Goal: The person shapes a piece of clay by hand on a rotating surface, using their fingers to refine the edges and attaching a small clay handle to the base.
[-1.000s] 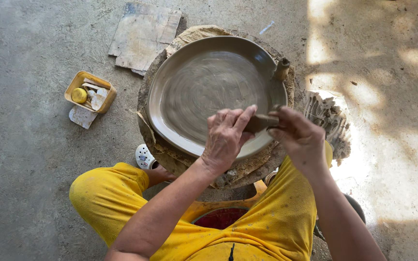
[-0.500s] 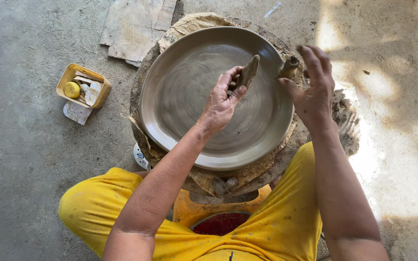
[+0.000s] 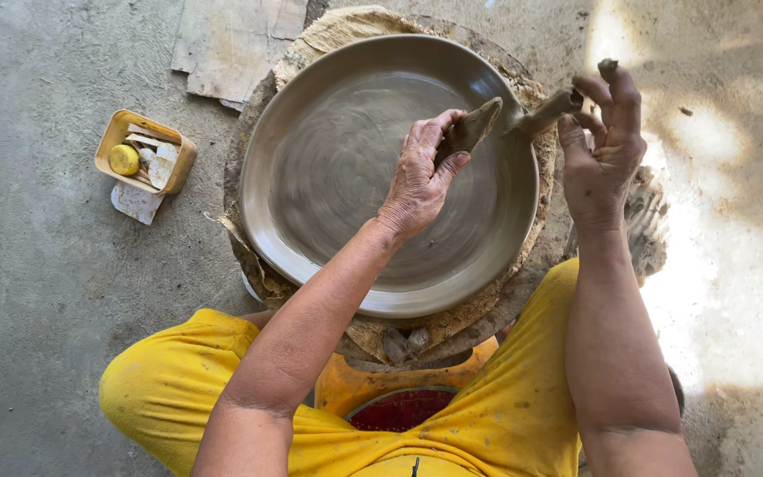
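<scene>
A wide, shallow wet clay dish (image 3: 346,177) sits on a clay-caked turning wheel (image 3: 417,331). My left hand (image 3: 421,172) reaches over the dish and grips a flat clay-covered scraping tool (image 3: 474,124) whose tip points at the inner right wall. My right hand (image 3: 602,150) is outside the right rim with its fingers spread and coated in clay. A strip of wet clay (image 3: 545,113) stretches from its thumb and fingers to the dish's rim. My yellow-clad knees frame the wheel from below.
A small yellow box (image 3: 143,152) with a round yellow object and scraps stands on the concrete floor to the left. Flat stone slabs (image 3: 236,40) lie at the upper left. An orange stool with a dark red tub (image 3: 399,408) sits between my legs.
Both hands moved from the near rim up to the dish's right side. The left hand carried the scraper up over the inside; the right hand opened and went outside the rim.
</scene>
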